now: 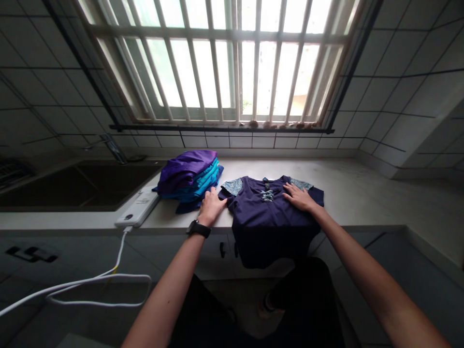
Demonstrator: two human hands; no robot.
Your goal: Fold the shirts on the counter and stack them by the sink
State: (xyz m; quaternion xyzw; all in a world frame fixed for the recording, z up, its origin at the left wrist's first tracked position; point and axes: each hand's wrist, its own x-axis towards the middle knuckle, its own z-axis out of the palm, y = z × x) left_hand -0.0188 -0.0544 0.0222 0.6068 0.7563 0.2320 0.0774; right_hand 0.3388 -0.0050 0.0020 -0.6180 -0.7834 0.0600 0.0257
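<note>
A dark purple short-sleeved top (263, 215) with patterned grey-blue shoulder panels lies spread on the counter, its lower part hanging over the front edge. My right hand (299, 198) rests flat on its upper chest, fingers apart. My left hand (212, 207) lies open at the top's left sleeve, the fingertips close to a patterned panel, with a black watch (198, 228) on that wrist. Just behind the left hand stands a stack of folded purple and teal clothes (188, 178). A dark garment edge (186, 208) pokes out beneath it.
A pale stone counter (358, 203) runs under a barred window (213, 63) and white tiled walls. A dark sink (72, 186) with a tap (114, 147) lies to the left. A white flat device (138, 208) sits at the counter edge, its white cable (90, 286) trailing down.
</note>
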